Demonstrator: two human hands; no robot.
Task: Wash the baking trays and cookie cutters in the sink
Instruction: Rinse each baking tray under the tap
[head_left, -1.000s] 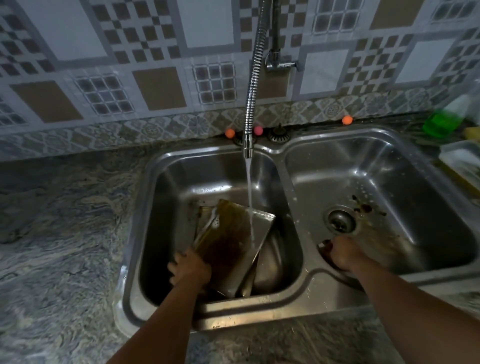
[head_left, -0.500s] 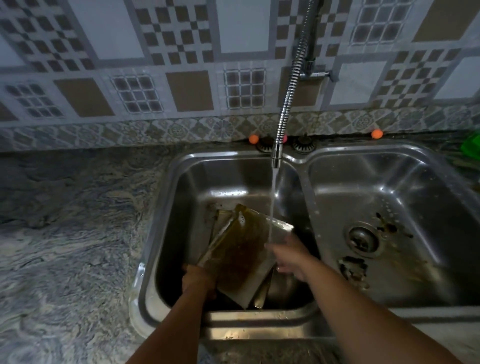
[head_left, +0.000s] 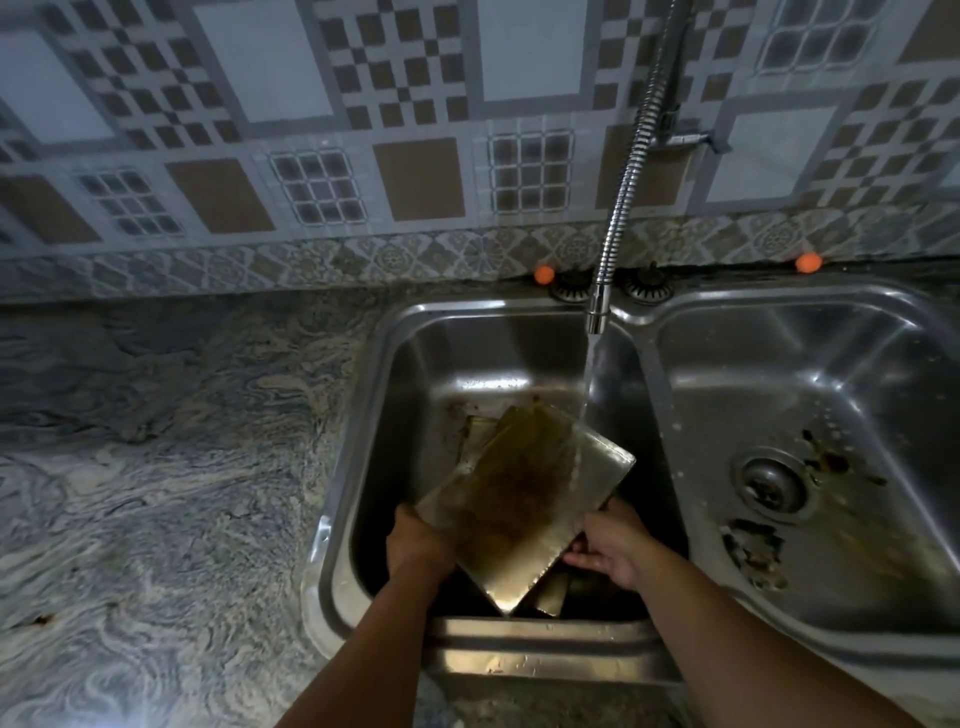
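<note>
We see a patterned tile wall (head_left: 415, 119) rising behind a marbled grey countertop (head_left: 156, 467); the light is dim, with the counter brightest farthest from that wall.

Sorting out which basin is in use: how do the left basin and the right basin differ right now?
The left basin sits under the running tap; the right basin gets no stream. The left basin holds a stained tray gripped by the left hand and right hand, with more metal pieces beneath; the right basin holds no dishes, only dark debris near its open drain. Both are stainless steel, in one double sink.
</note>
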